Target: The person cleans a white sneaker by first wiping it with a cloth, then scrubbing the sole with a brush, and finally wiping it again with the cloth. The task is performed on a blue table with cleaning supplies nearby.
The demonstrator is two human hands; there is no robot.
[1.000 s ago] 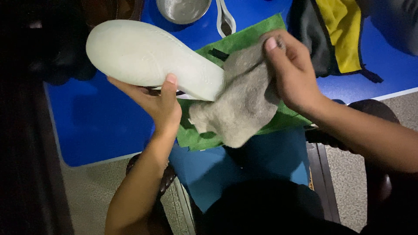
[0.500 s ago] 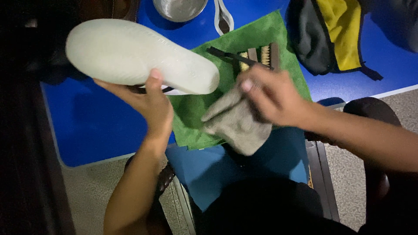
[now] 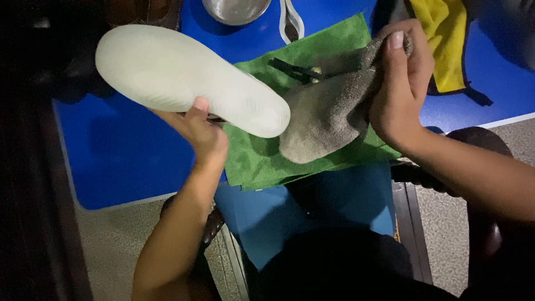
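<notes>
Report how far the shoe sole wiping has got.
Done: the pale shoe sole looks clean where it shows. In hand: left hand holds the shoe sole-up; right hand grips the grey cloth beside its tip. Left: the brush lies unused on the green towel.

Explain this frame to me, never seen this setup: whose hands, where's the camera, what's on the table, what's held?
No machine here: a person works with two bare hands, filmed by one camera worn on the head, looking down. The left hand holds a shoe with its pale sole turned up. The right hand grips a grey cloth beside the sole's end. On the blue table lie a green cloth, a partly hidden brush, a metal bowl and a yellow and black bag.
</notes>
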